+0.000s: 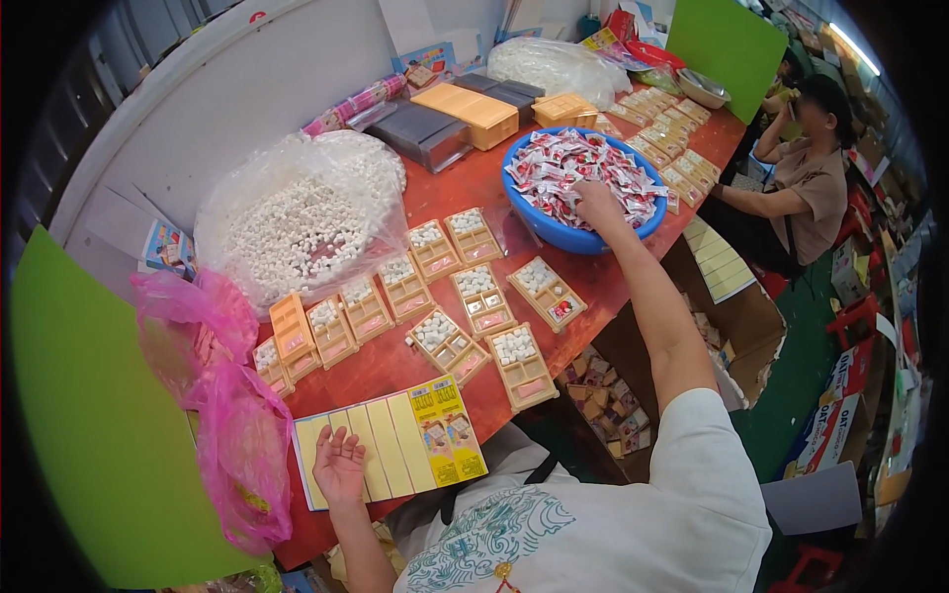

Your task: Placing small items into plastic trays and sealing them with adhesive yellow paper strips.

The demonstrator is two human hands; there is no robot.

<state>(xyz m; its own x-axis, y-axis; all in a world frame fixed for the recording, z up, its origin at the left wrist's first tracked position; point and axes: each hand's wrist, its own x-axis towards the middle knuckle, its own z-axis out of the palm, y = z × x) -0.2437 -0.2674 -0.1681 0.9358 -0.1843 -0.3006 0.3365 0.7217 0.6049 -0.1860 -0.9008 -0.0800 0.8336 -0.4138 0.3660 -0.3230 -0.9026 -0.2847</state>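
My right hand [598,206] reaches into a blue basin [554,235] heaped with small red-and-white sachets [573,163]. Its fingers are drawn together on the pile, and what they hold is hidden. Palm up, my left hand [339,465] rests with loosely curled fingers apart on a stack of yellow printed card sheets [395,445], holding nothing. Between the hands lie several compartment trays [524,366] of light tan plastic, with small white pieces and pink packets in them. One tray [547,294] near the basin also holds a red-and-white sachet.
A clear bag of white pieces [287,222] lies at the back left, beside pink plastic bags [232,415]. Dark boxes [420,133] and orange tray stacks [465,111] stand behind. More trays [682,173] line the right. A seated person [811,178] is beyond; a carton [761,336] stands below.
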